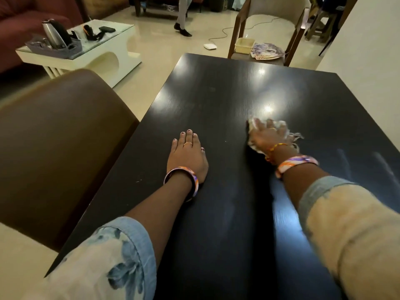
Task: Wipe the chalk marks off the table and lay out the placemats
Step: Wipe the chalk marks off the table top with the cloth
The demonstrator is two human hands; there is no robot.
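Note:
A dark glossy table (216,100) fills the middle of the view. My right hand (267,137) presses a white frayed cloth (253,124) flat on the tabletop, right of centre. My left hand (187,153) lies palm down on the table with fingers together, holding nothing. Faint pale chalk smears (346,156) show on the near right part of the table. Patterned placemats (267,51) lie stacked on the seat of the chair at the far end.
A brown chair back (60,131) stands against the table's left edge. The far chair (270,24) also carries a cream tub (244,45). A white side table (86,50) with a kettle stands at the left. A person's legs (183,18) are on the floor beyond.

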